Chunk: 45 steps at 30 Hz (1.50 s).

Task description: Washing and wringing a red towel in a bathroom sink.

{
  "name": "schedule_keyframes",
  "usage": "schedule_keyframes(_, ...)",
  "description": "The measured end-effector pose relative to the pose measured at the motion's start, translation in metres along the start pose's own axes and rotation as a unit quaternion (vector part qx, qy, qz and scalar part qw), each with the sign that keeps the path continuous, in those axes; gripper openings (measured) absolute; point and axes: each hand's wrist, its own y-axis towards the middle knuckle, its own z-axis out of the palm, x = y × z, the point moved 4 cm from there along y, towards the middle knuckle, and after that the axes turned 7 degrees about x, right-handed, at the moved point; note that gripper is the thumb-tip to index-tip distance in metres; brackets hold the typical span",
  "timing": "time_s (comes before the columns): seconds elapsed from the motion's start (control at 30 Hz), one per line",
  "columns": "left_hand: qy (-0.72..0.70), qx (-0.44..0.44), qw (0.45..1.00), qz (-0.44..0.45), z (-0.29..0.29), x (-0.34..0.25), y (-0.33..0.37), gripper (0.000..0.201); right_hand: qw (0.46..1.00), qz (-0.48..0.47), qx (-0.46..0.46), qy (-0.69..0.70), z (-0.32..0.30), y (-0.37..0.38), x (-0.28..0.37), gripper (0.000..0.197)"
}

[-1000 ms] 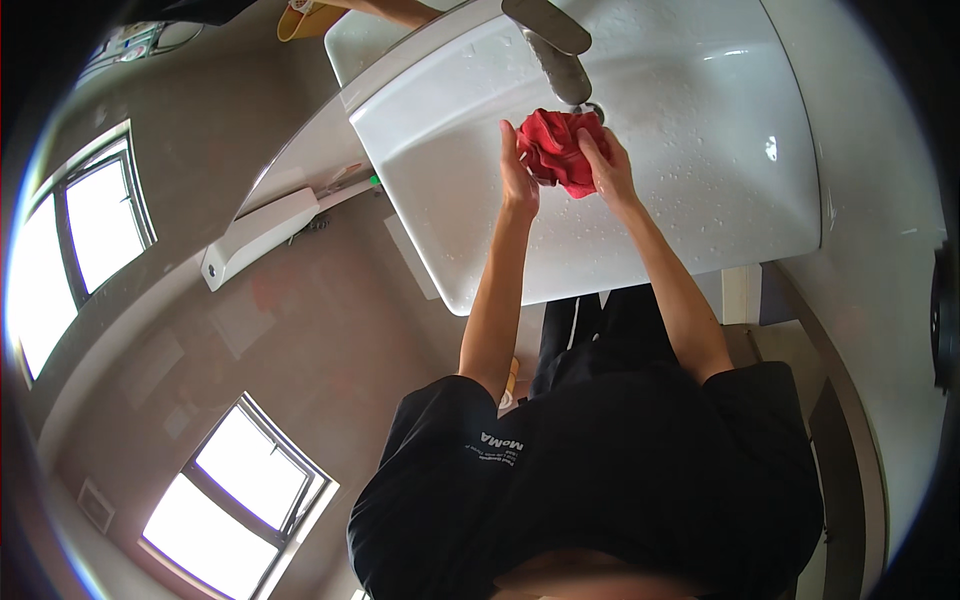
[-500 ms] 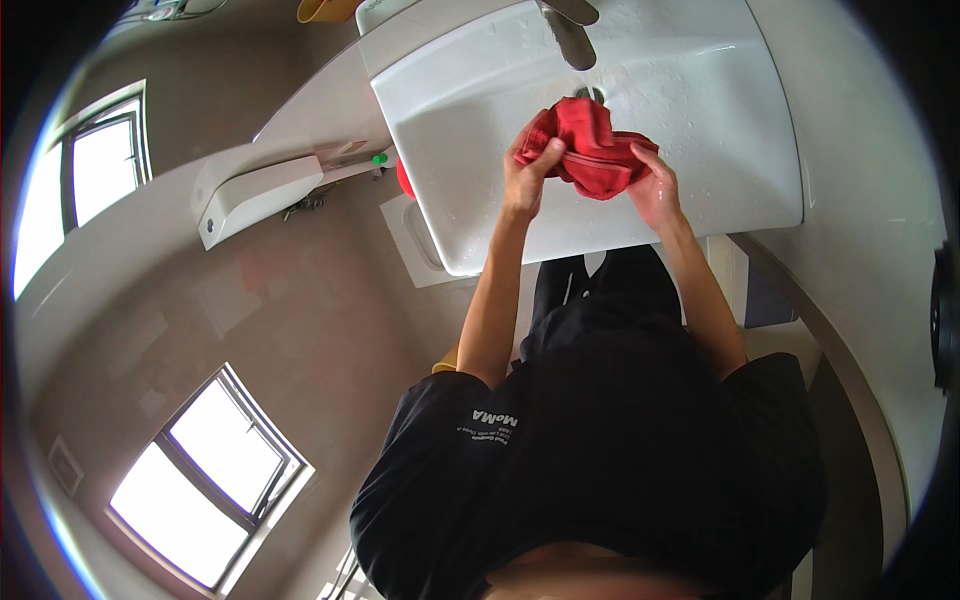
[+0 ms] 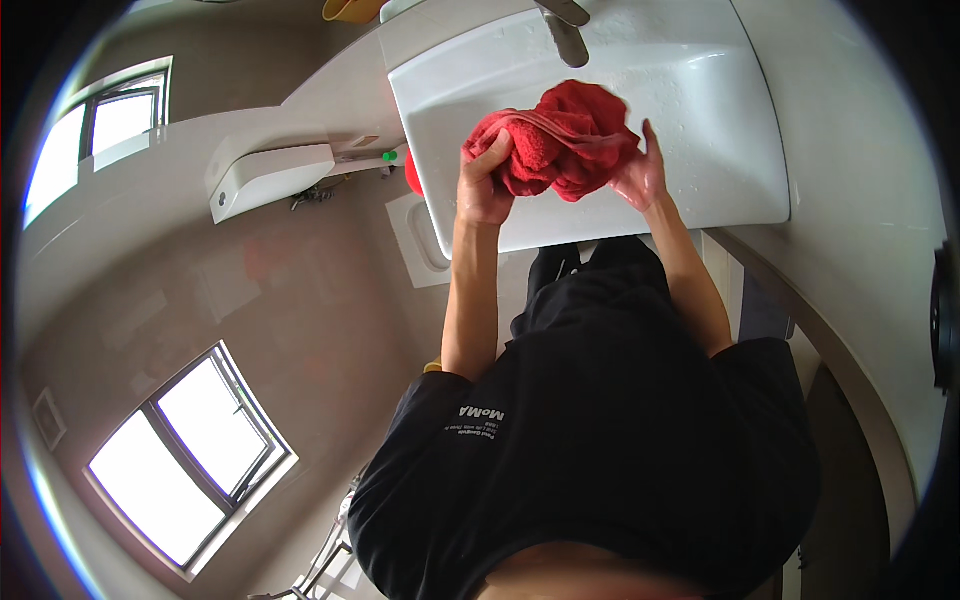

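Note:
A crumpled red towel (image 3: pixel 560 145) with a fuzzy pile is held up over the white sink (image 3: pixel 720 130) and looks wet. My left hand (image 3: pixel 487 185) grips its left end, thumb pressed on top and the other fingers hidden beneath the folds. At the towel's right edge is my right hand (image 3: pixel 642 178), wet, with its thumb spread away from the fabric; its other fingers reach partly under the towel and are hard to see. Just beyond the towel is the metal faucet (image 3: pixel 568 40). The drain is covered from view by the towel.
A white wall-mounted box (image 3: pixel 270 180) is left of the sink, near a green-capped item (image 3: pixel 390 157). Part of a red round object (image 3: pixel 413 175) shows beside the sink's left edge. A pale basin-like tray (image 3: pixel 415 240) sits lower down. The wall (image 3: pixel 840 130) rises at right.
The towel has shifted left and opened into a larger, looser bundle. My left hand moved left with it, while my right thumb has come away from the fabric.

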Motion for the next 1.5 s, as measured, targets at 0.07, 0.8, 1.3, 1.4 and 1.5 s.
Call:
schedule_keyframes(0.07,0.081,0.023,0.996,0.032,0.015,-0.015,-0.009,0.028,0.999,-0.025,-0.017,-0.014,-0.006,0.004,-0.006,0.062)
schedule_keyframes(0.8,0.553,0.346,0.750,-0.107,0.020,-0.071,-0.093,0.050,0.971,-0.163,-0.129,-0.121,0.104,0.001,0.047,0.040)
schedule_keyframes(1.3,0.273,0.273,0.921,-0.058,0.065,0.031,0.030,0.041,0.956,-0.195,0.107,-0.190,0.144,-0.023,0.142,0.037)
schedule_keyframes(1.4,0.298,0.241,0.921,-0.066,0.076,0.028,0.030,0.041,0.937,-0.265,0.090,-0.210,0.122,-0.031,0.185,0.036)
schedule_keyframes(1.5,0.339,0.210,0.912,-0.097,0.067,0.033,0.034,0.041,0.864,-0.369,-0.180,-0.292,0.126,-0.030,0.153,0.034)
